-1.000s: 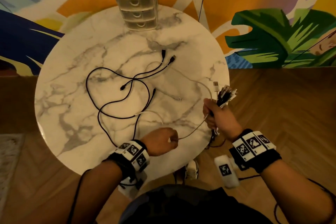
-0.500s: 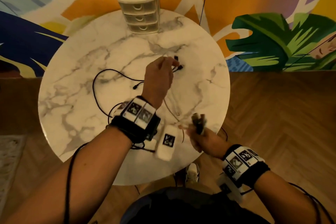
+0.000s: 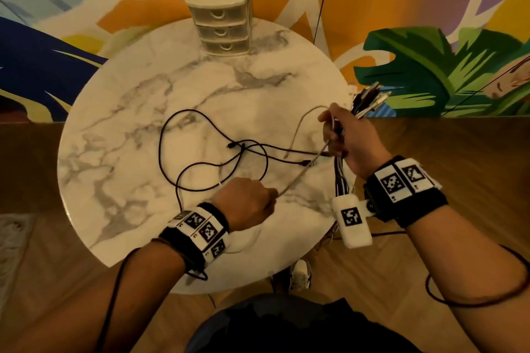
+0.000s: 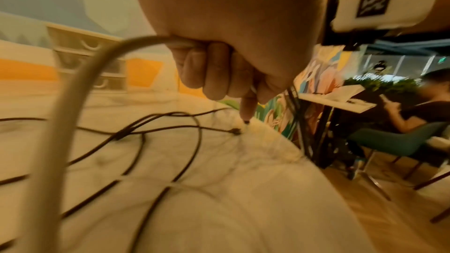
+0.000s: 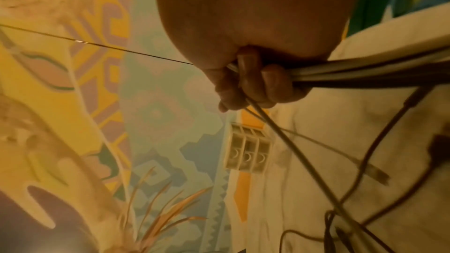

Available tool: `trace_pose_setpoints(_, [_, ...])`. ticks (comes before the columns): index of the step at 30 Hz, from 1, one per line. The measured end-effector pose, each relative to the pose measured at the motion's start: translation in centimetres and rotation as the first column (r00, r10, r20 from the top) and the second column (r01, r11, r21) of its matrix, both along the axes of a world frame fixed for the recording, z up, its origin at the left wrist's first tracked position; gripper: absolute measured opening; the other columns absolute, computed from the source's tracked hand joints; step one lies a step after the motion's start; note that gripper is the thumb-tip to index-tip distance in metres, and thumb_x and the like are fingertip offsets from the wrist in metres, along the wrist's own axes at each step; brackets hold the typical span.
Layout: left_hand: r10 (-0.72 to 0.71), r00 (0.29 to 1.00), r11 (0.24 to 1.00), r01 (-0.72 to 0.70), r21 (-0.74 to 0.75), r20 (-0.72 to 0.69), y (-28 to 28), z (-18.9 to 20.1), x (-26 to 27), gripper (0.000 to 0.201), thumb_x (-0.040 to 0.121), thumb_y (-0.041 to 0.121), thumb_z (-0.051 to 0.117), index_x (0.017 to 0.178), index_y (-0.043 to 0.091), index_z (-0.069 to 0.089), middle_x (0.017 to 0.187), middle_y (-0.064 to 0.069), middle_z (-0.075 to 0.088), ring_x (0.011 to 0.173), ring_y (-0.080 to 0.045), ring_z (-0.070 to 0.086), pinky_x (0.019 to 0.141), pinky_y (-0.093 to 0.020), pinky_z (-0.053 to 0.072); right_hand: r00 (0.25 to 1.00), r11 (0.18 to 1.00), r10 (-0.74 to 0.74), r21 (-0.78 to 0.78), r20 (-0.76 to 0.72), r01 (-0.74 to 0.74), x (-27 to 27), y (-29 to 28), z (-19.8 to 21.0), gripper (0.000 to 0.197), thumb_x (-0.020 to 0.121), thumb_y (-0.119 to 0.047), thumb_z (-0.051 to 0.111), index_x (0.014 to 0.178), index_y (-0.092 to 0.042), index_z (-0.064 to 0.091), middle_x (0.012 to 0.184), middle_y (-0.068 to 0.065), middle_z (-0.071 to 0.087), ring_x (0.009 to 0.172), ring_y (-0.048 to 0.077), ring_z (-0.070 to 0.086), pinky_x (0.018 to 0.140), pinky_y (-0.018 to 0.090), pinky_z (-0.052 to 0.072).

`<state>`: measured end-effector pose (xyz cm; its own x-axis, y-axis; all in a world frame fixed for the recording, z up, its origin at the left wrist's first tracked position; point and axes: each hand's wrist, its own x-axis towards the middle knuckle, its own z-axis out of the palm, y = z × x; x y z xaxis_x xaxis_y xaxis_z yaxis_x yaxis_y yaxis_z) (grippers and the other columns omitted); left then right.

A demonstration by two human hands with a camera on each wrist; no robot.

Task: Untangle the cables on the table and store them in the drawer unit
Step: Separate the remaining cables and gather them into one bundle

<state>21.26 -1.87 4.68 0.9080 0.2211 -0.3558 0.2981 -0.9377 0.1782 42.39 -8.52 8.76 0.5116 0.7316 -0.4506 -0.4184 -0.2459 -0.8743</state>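
Note:
Black cables (image 3: 200,152) lie looped and crossed on the round marble table (image 3: 120,175). My left hand (image 3: 246,202) near the table's front grips a white cable (image 3: 298,178), which runs taut up to my right hand (image 3: 344,137). In the left wrist view the white cable (image 4: 73,88) curves out of my fist (image 4: 219,64). My right hand, at the table's right edge, grips a bundle of gathered cables (image 3: 367,100) with their plugs sticking up; its curled fingers (image 5: 255,84) hold the bundle (image 5: 365,72). The cream three-drawer unit (image 3: 220,23) stands at the table's far edge, drawers closed.
A painted mural wall rises behind the table. Wooden floor (image 3: 459,152) surrounds it, with a rug corner (image 3: 11,238) at left. In the left wrist view another person (image 4: 414,103) sits on a green chair at a second table to the right.
My left hand came back from the far cable ends to the table's front, now pulling the white cable. My right hand lifted outward to the right edge with its bundle.

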Motion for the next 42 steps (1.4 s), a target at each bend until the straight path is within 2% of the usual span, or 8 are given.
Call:
trace_pose_setpoints(5, [0.170,0.984,0.984,-0.167,0.066,-0.043,2.9,-3.0,-2.9,0.031,0.098,0.039,0.031,0.105,0.019,0.053,0.090,-0.008,0.066,0.080,-0.031,0.061,0.058,-0.031,0.037,0.994,0.996,0.007,0.091,0.110,-0.017,0.5,0.0,1.4,0.030,0.101,-0.025,0.036,0.080,-0.011,0.053,0.049,-0.003,0.039,0.038,0.009,0.023,0.040,0.021,0.016])
trace_pose_setpoints(13, [0.365,0.890,0.931,-0.352,0.097,-0.273,6.1,-5.3,-7.2,0.040,0.098,0.045,0.028,0.117,0.024,0.056,0.116,-0.005,0.060,0.106,-0.027,0.057,0.081,-0.035,0.045,0.960,0.998,-0.011,0.066,0.281,-0.008,-0.4,-0.9,0.9,0.031,0.102,-0.024,0.035,0.082,-0.011,0.055,0.052,0.003,0.044,0.040,0.009,0.029,0.039,0.019,0.021])
trace_pose_setpoints(15, [0.336,0.926,0.941,-0.336,0.026,-0.172,6.5,-4.5,-6.2,0.048,0.089,0.050,0.031,0.109,0.020,0.063,0.113,-0.006,0.059,0.107,-0.029,0.055,0.084,-0.036,0.045,0.955,0.996,0.006,0.079,0.298,-0.031,-0.5,-1.3,0.9,0.030,0.102,-0.023,0.035,0.082,-0.010,0.053,0.052,0.004,0.041,0.039,0.008,0.029,0.038,0.019,0.021])
trace_pose_setpoints(17, [0.350,0.929,0.926,-0.324,-0.193,0.121,5.9,-2.7,-3.4,0.057,0.077,0.052,0.033,0.104,0.014,0.067,0.104,-0.007,0.060,0.102,-0.025,0.055,0.086,-0.030,0.044,0.952,0.994,0.067,0.066,0.298,-0.091,-1.2,-1.7,0.7,0.030,0.102,-0.021,0.034,0.082,-0.009,0.052,0.051,0.004,0.040,0.038,0.007,0.030,0.037,0.018,0.022])
trace_pose_setpoints(19, [0.511,0.783,0.827,-0.335,-0.452,0.355,4.5,0.5,0.8,0.044,0.081,0.046,0.044,0.107,0.016,0.065,0.096,0.001,0.059,0.086,-0.007,0.054,0.080,-0.013,0.041,0.937,0.984,0.157,0.032,0.311,-0.175,-2.2,-2.1,0.2,0.030,0.102,-0.020,0.035,0.080,-0.010,0.053,0.051,0.003,0.040,0.040,0.009,0.031,0.038,0.018,0.024])
trace_pose_setpoints(23, [0.804,0.530,0.475,-0.299,-0.828,0.270,2.2,6.2,7.7,0.022,0.096,0.026,0.049,0.101,0.008,0.061,0.079,0.000,0.060,0.054,-0.007,0.048,0.051,-0.020,0.038,0.895,0.955,0.285,-0.023,0.343,-0.295,-3.7,-3.0,-0.5,0.029,0.102,-0.019,0.037,0.084,-0.005,0.055,0.055,0.011,0.042,0.044,0.011,0.037,0.042,0.015,0.030])
trace_pose_setpoints(31, [0.522,0.714,0.809,-0.240,-0.537,0.467,-1.2,7.1,9.2,0.018,0.095,0.019,0.051,0.086,0.008,0.063,0.080,-0.003,0.059,0.071,-0.012,0.050,0.061,-0.011,0.036,0.914,0.964,0.251,0.009,0.319,-0.267,-3.7,-5.4,0.2,0.034,0.101,-0.022,0.037,0.076,-0.008,0.054,0.055,0.008,0.046,0.040,0.006,0.036,0.043,0.014,0.030])
trace_pose_setpoints(42, [0.359,0.749,0.904,-0.129,-0.409,0.556,-3.2,7.7,9.3,0.022,0.094,0.021,0.051,0.100,0.012,0.070,0.082,-0.002,0.056,0.082,-0.017,0.048,0.071,-0.027,0.036,0.901,0.973,0.202,0.027,0.384,-0.230,-4.1,-6.0,0.4,0.036,0.099,-0.005,0.038,0.067,-0.012,0.052,0.049,-0.001,0.055,0.035,0.006,0.045,0.038,0.018,0.038])
